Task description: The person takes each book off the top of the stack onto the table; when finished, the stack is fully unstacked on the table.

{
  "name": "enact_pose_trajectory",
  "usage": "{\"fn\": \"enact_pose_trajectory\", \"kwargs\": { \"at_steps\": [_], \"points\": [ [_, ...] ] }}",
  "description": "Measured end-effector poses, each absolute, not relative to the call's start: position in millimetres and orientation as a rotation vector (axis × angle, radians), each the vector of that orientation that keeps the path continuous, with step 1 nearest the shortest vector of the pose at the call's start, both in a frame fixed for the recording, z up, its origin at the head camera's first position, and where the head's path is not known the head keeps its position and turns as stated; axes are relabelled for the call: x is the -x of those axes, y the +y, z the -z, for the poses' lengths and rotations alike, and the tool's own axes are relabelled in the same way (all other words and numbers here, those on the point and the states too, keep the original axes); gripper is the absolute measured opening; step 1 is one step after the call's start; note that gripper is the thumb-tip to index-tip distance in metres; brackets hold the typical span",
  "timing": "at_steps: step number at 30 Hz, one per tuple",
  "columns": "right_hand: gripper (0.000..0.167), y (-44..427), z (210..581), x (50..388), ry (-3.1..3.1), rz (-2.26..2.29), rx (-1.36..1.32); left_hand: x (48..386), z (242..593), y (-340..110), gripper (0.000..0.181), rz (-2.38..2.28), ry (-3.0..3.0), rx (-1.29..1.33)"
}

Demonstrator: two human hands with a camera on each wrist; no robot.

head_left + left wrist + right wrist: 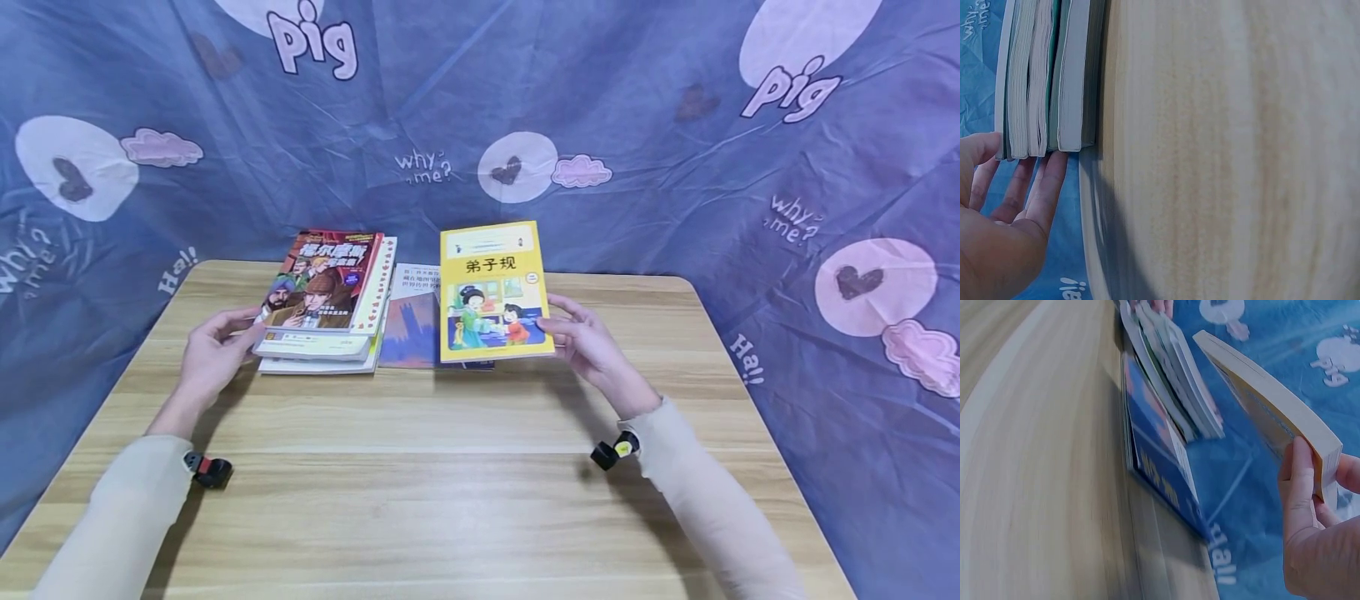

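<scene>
A yellow-covered book is raised above the table, its right edge pinched between the thumb and fingers of my right hand. Beneath it a blue and pink book lies on the table, partly hidden. To the left stands a stack of several books, topped by a red comic-style book. My left hand rests against the stack's left side. In the left wrist view its fingers reach along the page edges of the stacked books, with the thumb by the top one.
The wooden table spreads out in front of the books, with its rounded back edge just behind them. A blue patterned cloth hangs behind the table and along its sides.
</scene>
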State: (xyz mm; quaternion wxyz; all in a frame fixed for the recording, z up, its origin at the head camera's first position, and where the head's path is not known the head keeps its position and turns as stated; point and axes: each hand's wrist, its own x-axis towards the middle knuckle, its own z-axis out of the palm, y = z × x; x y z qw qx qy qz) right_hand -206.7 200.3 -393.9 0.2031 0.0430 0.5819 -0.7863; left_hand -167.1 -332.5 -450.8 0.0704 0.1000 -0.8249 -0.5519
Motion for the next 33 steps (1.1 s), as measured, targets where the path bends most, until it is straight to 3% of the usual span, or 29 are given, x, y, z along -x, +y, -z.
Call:
{"fn": "enact_pose_trajectory", "kwargs": {
  "at_steps": [11,27,33],
  "points": [
    [0.036,247.9,410.5,220.2,1.628,2.206,-0.147,166.5,451.0,-331.2,0.04,1.657,-2.488,-0.314],
    [0.033,286.8,431.7,237.6,1.659,2.125,-0.235,168.4,454.0,-332.7,0.042,1.688,-2.453,-0.293],
    [0.048,289.7,441.4,243.5,1.698,2.054,-0.231,168.0,453.8,-333.0,0.04,1.701,-2.441,-0.283]
  ]
}}
